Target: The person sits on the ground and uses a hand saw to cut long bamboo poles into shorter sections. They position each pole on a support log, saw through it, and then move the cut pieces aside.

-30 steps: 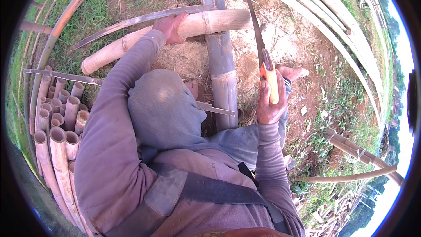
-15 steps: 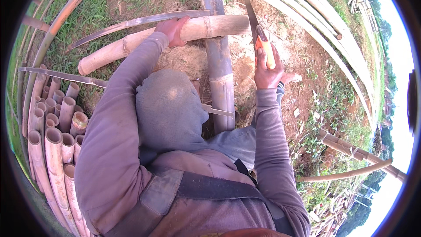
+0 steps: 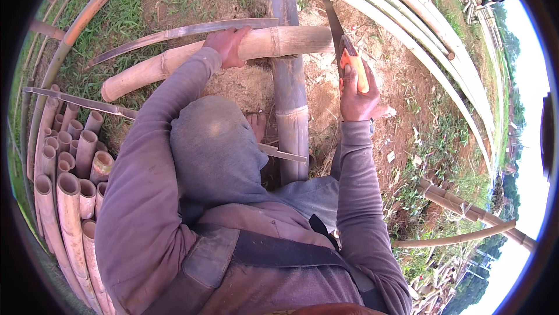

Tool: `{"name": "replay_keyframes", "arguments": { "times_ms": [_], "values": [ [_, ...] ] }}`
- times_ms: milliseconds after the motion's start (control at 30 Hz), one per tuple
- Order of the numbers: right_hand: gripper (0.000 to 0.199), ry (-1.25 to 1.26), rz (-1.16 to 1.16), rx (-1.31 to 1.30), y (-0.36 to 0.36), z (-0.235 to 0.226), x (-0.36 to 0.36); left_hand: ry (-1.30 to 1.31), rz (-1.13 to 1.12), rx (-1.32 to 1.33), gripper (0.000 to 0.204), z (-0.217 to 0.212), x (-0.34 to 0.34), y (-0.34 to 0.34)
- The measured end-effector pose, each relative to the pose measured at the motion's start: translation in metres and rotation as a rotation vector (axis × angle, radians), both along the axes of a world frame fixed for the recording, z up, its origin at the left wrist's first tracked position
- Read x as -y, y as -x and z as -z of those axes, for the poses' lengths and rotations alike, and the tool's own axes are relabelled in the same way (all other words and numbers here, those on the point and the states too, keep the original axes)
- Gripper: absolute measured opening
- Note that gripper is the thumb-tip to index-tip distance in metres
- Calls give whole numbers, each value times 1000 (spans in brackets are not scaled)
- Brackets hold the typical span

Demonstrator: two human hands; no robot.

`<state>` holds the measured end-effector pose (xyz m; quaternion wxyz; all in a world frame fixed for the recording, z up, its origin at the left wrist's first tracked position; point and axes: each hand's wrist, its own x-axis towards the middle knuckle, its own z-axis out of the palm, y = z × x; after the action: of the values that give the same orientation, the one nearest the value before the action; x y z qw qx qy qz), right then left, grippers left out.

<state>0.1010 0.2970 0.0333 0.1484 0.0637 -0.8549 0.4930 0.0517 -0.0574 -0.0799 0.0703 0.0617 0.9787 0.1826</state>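
Pale bamboo (image 3: 291, 41) lies across the log (image 3: 290, 88), left hand (image 3: 227, 46) clasping it, right hand (image 3: 357, 96) gripping the saw (image 3: 337, 32) beside the bamboo's end, no cut visible there, though standing tubes (image 3: 86, 149) look already cut.

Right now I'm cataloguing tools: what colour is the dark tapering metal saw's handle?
The handle is mostly orange, clearest in the head view.
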Motion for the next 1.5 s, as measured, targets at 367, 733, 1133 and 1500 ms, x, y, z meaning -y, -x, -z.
{"name": "replay_keyframes", "arguments": {
  "times_ms": [367,733,1133,1500],
  "values": [
    [55,107,85,32,-156,-4,-48,-27,-4,-3,107,7,6,-1],
    [52,-40,78,52,-114,-8,-44,-26,-20,29,107,9,10,-3],
    [36,-59,-39,-211,8,22,-13,93,96,-425,94,9,-5,-38],
    [39,135,59,6,5,26,-21,-260,246,660,51,45,56,-204]
  ]
}}
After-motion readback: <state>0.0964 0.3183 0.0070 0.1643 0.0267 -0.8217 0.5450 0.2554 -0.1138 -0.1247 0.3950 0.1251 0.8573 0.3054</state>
